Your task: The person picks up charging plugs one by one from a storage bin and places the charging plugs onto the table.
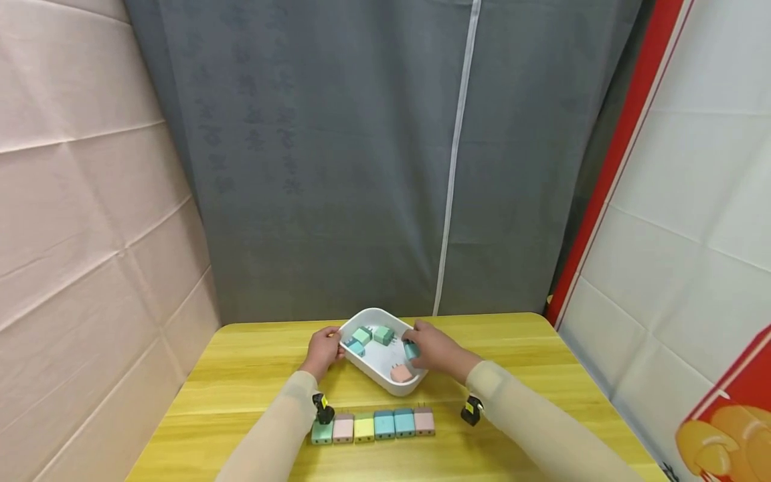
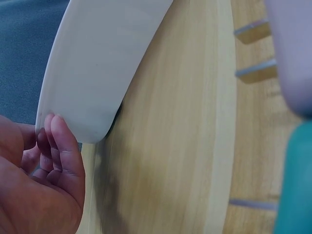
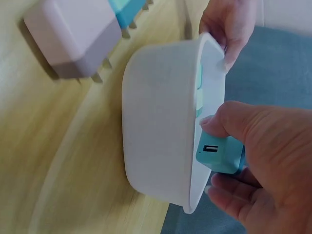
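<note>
My left hand pinches the rim of a white plastic tub at its left corner, fingers on the outer wall in the left wrist view. Over the right side of the tub, my right hand grips a blue USB charger between thumb and fingers, its USB port showing in the right wrist view. Inside the tub lie several more chargers: a green charger, a lighter green charger, a blue charger and a pink charger.
Nearer me, a row of several chargers stands side by side on the wooden table, with a yellow charger in it and a pink charger at its right end. A grey curtain hangs behind the table.
</note>
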A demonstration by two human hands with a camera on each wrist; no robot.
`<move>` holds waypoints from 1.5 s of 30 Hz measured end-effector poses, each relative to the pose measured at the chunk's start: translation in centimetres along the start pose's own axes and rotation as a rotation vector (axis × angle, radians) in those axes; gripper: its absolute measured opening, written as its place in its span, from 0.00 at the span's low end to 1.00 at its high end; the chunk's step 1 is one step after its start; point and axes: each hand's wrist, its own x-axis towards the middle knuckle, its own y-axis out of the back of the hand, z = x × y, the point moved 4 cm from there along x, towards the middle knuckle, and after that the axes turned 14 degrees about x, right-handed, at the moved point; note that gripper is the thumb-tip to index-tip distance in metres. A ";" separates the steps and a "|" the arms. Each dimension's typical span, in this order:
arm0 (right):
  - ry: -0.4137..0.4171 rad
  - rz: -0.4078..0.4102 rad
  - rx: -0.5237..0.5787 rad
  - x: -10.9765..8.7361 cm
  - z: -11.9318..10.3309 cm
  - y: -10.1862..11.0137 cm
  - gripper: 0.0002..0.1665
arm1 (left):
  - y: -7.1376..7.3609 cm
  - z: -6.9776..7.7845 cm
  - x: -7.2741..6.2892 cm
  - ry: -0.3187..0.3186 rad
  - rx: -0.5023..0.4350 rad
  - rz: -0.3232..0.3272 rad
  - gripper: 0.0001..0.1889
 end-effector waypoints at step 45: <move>0.046 -0.021 0.119 -10.0 -1.1 0.9 0.29 | 0.1 0.0 -0.2 0.004 -0.009 -0.001 0.20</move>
